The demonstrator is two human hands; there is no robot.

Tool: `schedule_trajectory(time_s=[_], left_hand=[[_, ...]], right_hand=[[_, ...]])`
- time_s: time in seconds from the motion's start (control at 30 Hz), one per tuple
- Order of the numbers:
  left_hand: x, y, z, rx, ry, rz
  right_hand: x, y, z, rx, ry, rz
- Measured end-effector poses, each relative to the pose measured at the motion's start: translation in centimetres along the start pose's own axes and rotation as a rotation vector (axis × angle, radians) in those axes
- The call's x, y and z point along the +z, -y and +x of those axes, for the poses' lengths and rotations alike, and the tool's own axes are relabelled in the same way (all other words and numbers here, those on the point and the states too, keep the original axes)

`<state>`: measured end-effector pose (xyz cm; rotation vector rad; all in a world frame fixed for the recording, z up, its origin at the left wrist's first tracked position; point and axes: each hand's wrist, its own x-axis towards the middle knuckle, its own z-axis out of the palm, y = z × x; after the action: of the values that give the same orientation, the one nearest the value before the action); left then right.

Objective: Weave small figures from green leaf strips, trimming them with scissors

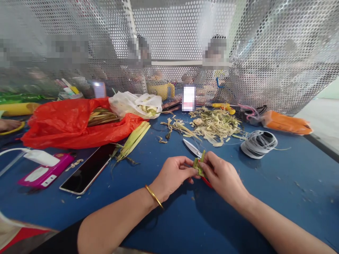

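Between my two hands is a small green folded strip of leaf or husk, pinched by the fingertips of both. My left hand, with a gold bangle at the wrist, grips it from the left. On the other side my right hand has thumb and fingers closed on it. Just beyond the fingers lie scissors with bare metal blades; their red handles are partly covered by my right hand. The fingers hide part of the strip, so its exact shape cannot be made out.
A heap of dry husk scraps lies behind the scissors, with a spool of white cord to its right. At left are a red plastic bag, green strips, a phone and a magenta power strip. Perforated mesh stands behind.
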<state>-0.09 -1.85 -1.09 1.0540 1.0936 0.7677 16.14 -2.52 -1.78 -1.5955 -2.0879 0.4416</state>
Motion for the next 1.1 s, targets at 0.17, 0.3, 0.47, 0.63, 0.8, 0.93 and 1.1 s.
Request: schedule_trajectory(time_s=[0.17,0.3,0.47,0.63,0.8,0.93,1.1], left_hand=[[0.2,0.8,0.1,0.052,-0.040,0.001],[0.0,0.6,0.3,0.084,-0.073,-0.043],[-0.6,0.0,0.5,0.035,-0.137,-0.133],[-0.7,0.2,0.6,-0.006,-0.100,-0.120],[-0.6,0.6,0.5,0.013,-0.063,-0.031],[-0.7,0.8,0.4,0.001,-0.027,-0.034],[-0.8,1.0,0.5,-0.016,-0.006,-0.061]], right_hand=[[0.7,0.4,-0.2,0.061,-0.032,0.113],[-0.1,0.5,-0.1,0.041,0.022,0.079],[-2.0,0.6,0.1,-0.046,0.061,0.199],[-1.6,0.7,0.1,-0.051,0.057,0.603],[-0.4,0.7,0.2,0.069,-0.036,0.804],[-0.2,1.0,0.2,0.162,0.023,0.855],[-0.1,0.7,0.0,0.210,0.096,0.691]])
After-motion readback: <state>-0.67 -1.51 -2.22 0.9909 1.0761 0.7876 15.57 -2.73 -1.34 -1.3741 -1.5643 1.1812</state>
